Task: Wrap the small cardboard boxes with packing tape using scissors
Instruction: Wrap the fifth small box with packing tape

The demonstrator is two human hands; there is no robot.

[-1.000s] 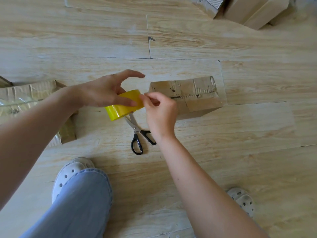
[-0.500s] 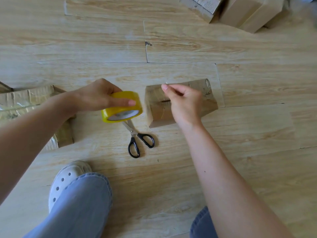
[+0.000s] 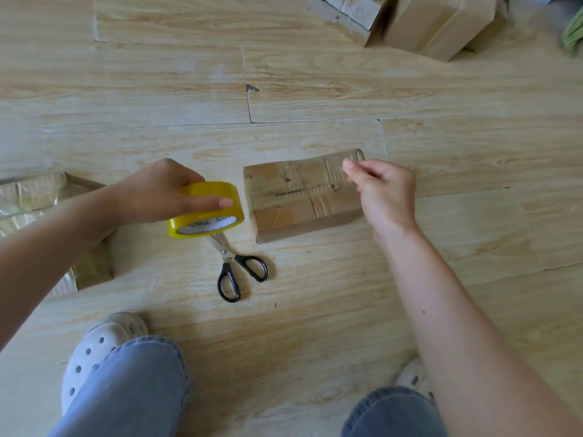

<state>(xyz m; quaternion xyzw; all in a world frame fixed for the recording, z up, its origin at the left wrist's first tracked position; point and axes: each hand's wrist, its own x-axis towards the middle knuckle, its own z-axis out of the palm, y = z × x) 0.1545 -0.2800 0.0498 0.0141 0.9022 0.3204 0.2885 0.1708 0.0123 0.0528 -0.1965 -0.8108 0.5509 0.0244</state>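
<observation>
A small cardboard box (image 3: 299,197) lies on the wooden floor, its top crossed by old clear tape. My left hand (image 3: 157,192) grips a yellow tape roll (image 3: 206,209) just left of the box, above the floor. My right hand (image 3: 383,192) hovers over the box's right end, thumb and fingers pinched together as if on the clear tape's end; the strip itself is too faint to make out. Black-handled scissors (image 3: 235,266) lie on the floor below the roll, blades partly hidden under it.
A larger taped cardboard box (image 3: 41,197) sits at the left edge under my left forearm. More cardboard boxes (image 3: 419,23) stand at the top right. My knees in jeans and white clogs (image 3: 94,345) fill the bottom of the view.
My right hand has moved from the roll rightward across the box to its right end. The roll in my left hand has tipped flatter and stayed left of the box.
</observation>
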